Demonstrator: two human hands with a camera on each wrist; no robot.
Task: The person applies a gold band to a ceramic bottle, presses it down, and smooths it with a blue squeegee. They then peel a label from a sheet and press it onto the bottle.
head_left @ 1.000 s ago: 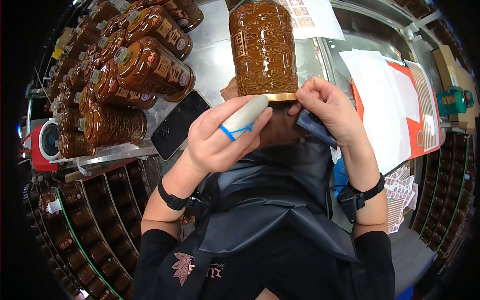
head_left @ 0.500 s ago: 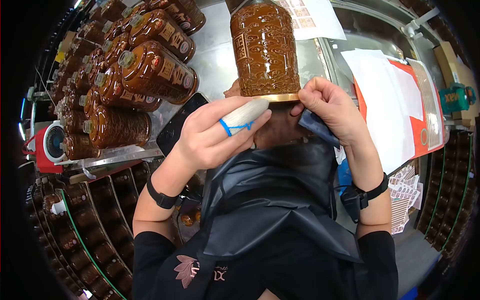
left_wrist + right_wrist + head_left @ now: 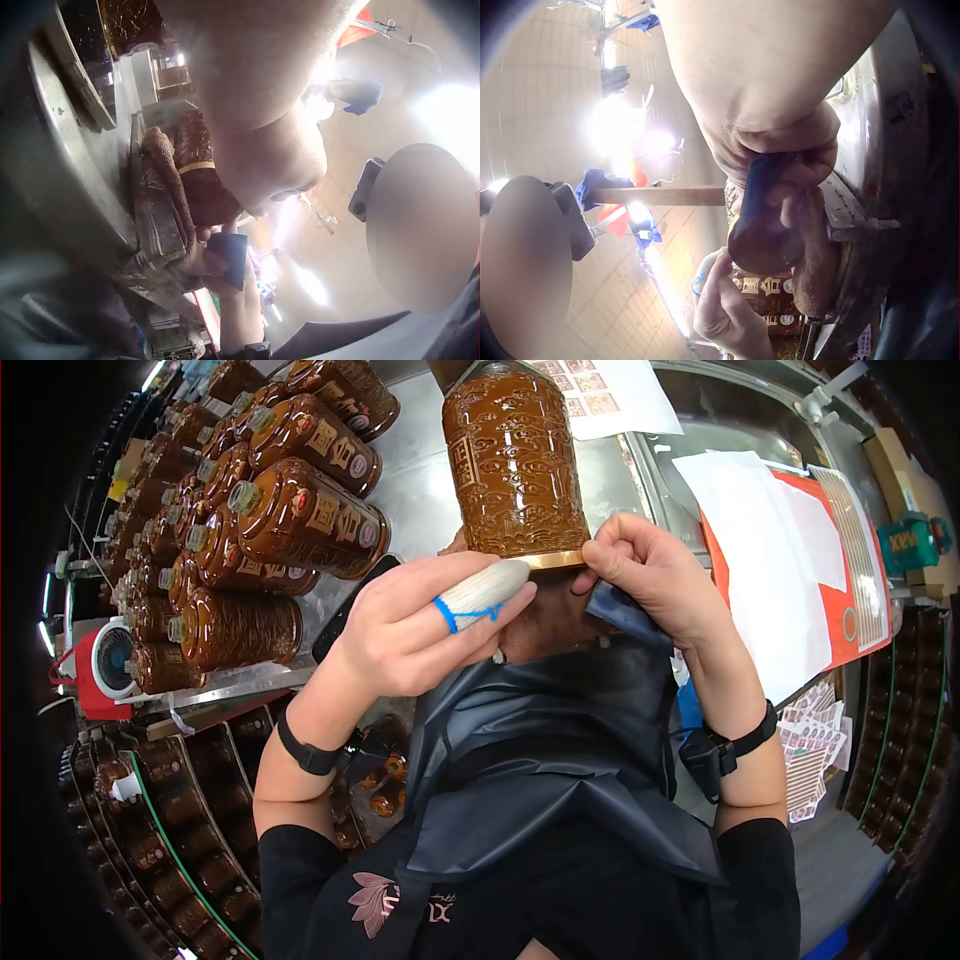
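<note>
A brown embossed bottle [image 3: 515,470] lies with its gold-banded base [image 3: 550,561] toward the person. At the left of that band is my left hand [image 3: 400,625], one finger in a pale sleeve with blue edging [image 3: 480,597]; in the right wrist view its thumb and a finger pinch the base edge. My right hand [image 3: 665,580] has thumb and index finger at the band's right end, the other fingers curled round a dark blue piece [image 3: 625,612], also visible in the left wrist view [image 3: 229,259]. The left thumb is hidden in the head view.
Many brown bottles [image 3: 310,515] crowd the left of the metal table, a dark phone [image 3: 345,610] beside them, partly under the left arm. White sheets [image 3: 755,560] and an orange folder [image 3: 840,615] lie right; a sticker sheet [image 3: 610,395] is at the back. Racks stand below left.
The bottle and both hands have shifted slightly left in the head view, and the left forearm covers more of the phone. Both hands stay at the gold band.
</note>
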